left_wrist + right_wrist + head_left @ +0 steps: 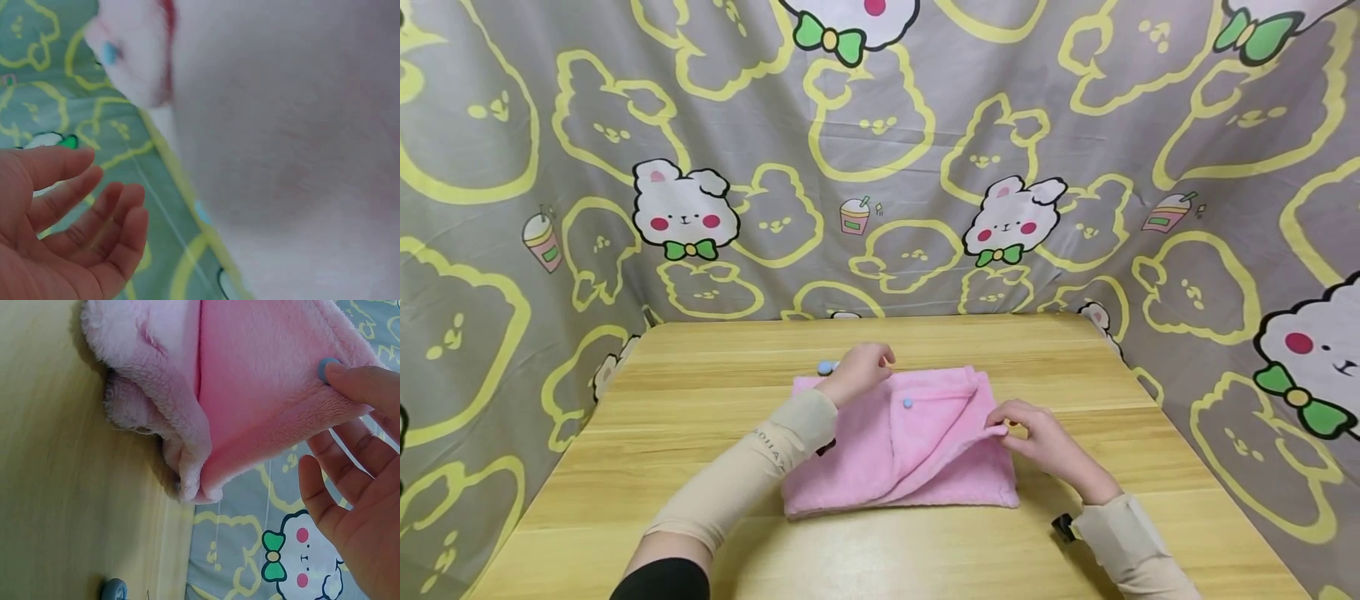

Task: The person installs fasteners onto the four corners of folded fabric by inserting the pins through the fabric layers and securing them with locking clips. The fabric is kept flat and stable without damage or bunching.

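A folded pink plush cloth [850,450] lies on the wooden table, one flap lifted at its right side. On its upper layer sits a small blue button [907,403]. My right hand [1037,432] pinches the corner of the raised flap; in the right wrist view the thumb presses beside a blue button [326,370] near that corner. Over the cloth's back edge hovers my left hand [863,365], its fingers loosely bent with nothing between them, as the left wrist view also shows. Part of the cloth is hidden behind the left forearm.
Small blue round pieces [826,367] lie behind the cloth, partly covered by the left hand. The wooden table [662,433] reaches back to a grey patterned curtain [760,142], which also hangs at both sides.
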`<state>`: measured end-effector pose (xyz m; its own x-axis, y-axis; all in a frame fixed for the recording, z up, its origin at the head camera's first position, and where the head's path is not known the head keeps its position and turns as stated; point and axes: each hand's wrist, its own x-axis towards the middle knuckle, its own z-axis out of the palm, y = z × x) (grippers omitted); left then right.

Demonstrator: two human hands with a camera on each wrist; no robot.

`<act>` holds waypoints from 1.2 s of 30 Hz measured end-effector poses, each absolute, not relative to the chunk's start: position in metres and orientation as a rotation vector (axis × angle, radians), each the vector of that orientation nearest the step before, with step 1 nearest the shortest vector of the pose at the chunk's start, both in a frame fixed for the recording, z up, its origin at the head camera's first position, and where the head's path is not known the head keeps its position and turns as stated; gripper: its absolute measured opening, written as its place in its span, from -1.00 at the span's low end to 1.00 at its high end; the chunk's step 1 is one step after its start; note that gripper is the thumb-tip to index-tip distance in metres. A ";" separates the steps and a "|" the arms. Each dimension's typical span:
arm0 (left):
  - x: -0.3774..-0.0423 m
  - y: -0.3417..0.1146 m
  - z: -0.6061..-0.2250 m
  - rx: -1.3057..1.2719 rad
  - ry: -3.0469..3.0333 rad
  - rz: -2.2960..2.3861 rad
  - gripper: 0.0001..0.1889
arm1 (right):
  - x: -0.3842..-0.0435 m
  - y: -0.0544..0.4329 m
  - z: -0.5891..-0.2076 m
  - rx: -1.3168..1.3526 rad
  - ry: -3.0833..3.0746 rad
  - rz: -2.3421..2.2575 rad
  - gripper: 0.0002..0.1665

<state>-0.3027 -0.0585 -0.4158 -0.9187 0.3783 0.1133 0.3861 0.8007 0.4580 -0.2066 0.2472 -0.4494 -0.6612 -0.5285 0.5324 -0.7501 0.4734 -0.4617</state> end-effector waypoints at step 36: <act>-0.353 -0.051 -0.448 -0.395 -3.093 -0.376 -0.78 | -0.206 0.247 -0.449 1.100 -2.386 0.981 -0.64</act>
<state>-0.3526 -0.0507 -0.4480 -0.9684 0.2476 0.0307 0.2477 0.9396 0.2360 -0.2060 0.2466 -0.4495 -0.6449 -0.5327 0.5481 -0.7641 0.4634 -0.4488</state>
